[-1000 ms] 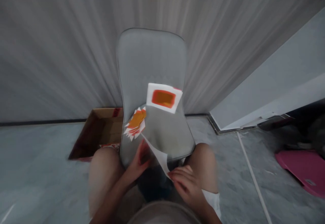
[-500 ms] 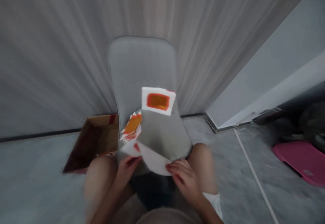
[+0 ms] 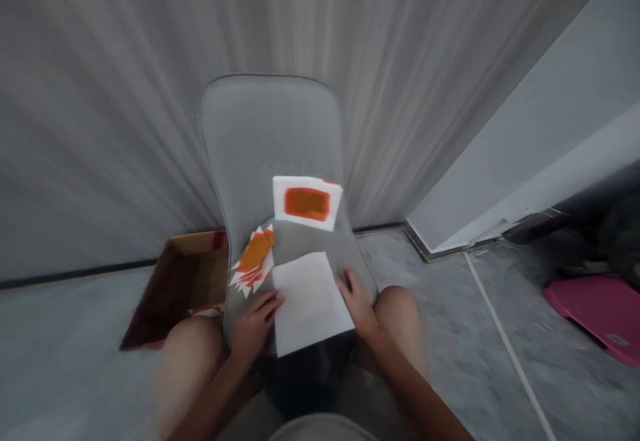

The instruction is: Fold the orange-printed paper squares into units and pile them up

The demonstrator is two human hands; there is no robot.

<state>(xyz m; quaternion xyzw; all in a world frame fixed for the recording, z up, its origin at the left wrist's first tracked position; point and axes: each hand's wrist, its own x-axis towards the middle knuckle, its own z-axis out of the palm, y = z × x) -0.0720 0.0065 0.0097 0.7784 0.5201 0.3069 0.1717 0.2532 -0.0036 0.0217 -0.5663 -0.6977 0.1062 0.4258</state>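
Note:
A white paper sheet [image 3: 309, 301] lies face down on the seat of a grey chair [image 3: 270, 141] in front of me. My left hand [image 3: 254, 324] rests flat at the sheet's left edge, fingers spread. On the sheet's right edge my right hand [image 3: 358, 303] also lies flat with its fingers stretched out. A neat stack of white sheets with orange-red rectangles [image 3: 306, 202] sits further back on the seat. A fanned pile of folded orange-and-white papers [image 3: 253, 259] lies at the seat's left edge.
An open cardboard box [image 3: 176, 288] stands on the floor left of the chair. A grey curtain [image 3: 125, 94] hangs behind it. A pink flat object [image 3: 600, 314] lies on the floor at the right, near a wall corner [image 3: 500, 181]. My bare knees flank the seat.
The sheet, held up between both hands a second ago, now lies flat on the seat. Both hands have moved forward and flattened onto its edges.

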